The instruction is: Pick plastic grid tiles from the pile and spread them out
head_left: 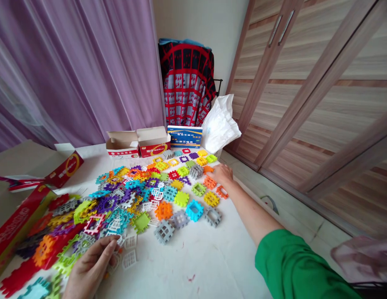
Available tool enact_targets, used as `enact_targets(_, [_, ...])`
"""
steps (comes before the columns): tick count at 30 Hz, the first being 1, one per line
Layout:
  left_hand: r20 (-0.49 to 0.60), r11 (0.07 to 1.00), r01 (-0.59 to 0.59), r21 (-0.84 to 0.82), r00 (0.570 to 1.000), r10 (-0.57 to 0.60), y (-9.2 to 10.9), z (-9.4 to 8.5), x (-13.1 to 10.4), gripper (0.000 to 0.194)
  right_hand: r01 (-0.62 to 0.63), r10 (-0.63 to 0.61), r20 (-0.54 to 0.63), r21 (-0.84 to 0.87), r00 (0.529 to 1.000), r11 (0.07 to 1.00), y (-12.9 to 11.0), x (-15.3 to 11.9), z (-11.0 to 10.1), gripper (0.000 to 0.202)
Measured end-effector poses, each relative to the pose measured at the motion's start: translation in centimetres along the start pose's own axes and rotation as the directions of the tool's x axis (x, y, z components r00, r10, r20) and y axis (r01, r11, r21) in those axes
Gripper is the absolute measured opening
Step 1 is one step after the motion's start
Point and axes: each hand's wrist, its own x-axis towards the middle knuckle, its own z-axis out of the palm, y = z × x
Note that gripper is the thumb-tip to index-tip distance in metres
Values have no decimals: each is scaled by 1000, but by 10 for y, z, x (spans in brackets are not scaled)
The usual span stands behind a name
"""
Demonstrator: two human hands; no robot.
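Your left hand (93, 263) was low on the worktop (218, 257), between seven and eight o'clock from the middle of the view, its thumb and forefinger drawn narrowly together; bits of orange showed by the fingers, but you could not tell what, if anything, they gripped. A white window piece (129, 259) lay just beside it at three o'clock, and the heap of colourful toy pieces (109, 202) spread from it toward one o'clock. Your right hand (223, 174) reached to the far side, at four o'clock from the view's middle, its fingertips at an orange piece (208, 169); its grip was hidden, so you could not tell how far it was closed. From that hand, a grey stack (196, 171) sat at nine o'clock, a yellow piece (211, 199) at seven, a white bag (220, 124) at twelve and a blue box (185, 138) near ten.
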Motion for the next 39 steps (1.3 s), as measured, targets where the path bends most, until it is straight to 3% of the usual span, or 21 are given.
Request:
enact_targets(4, [28,998,-64,9,998,64,-4,0,0,68,-31,40,-108,86,993,996,9,-6,-6,44])
enact_targets(7, [39,993,-121,4,992,121,-6,2,-1,63,46,20,-277,230,961,972,13,-27,-4,45])
enact_targets(11, [51,982,-183,48,982,181,-1,5,-2,63,338,-80,-539,400,839,852,1,-72,12,45])
enact_targets(14, [54,920,-314,232,949,310,11,8,0,54,458,-77,-656,432,751,777,-16,-99,21,45])
enact_targets(16, [130,785,-467,408,880,457,25,17,4,41,480,-52,-682,457,730,749,-26,-106,21,43])
enact_targets(17, [223,682,-567,462,819,529,34,24,7,36,487,-43,-686,469,726,737,-30,-108,19,43])
enact_targets(19, [426,437,-747,501,652,627,50,42,14,31,494,-37,-683,488,729,720,-38,-108,16,43])
enact_targets(21, [613,217,-841,495,515,600,64,62,25,35,497,-34,-681,500,732,709,-42,-108,14,43])
enact_targets(23, [726,55,-864,500,453,517,73,78,38,45,497,-28,-679,508,734,703,-44,-110,14,43])
enact_targets(26, [804,-95,-866,491,409,431,77,89,58,57,506,-36,-677,513,735,694,-42,-113,18,42])
enact_targets(28, [818,-144,-858,493,401,413,76,90,70,59,518,-49,-673,520,738,679,-40,-115,22,41])
enact_targets(31, [813,-161,-841,516,422,401,75,86,83,52,530,-44,-671,543,740,651,-37,-116,27,40])
enact_targets(39, [715,-126,-737,664,576,397,74,72,106,37,535,-23,-662,584,749,611,-36,-119,31,40])
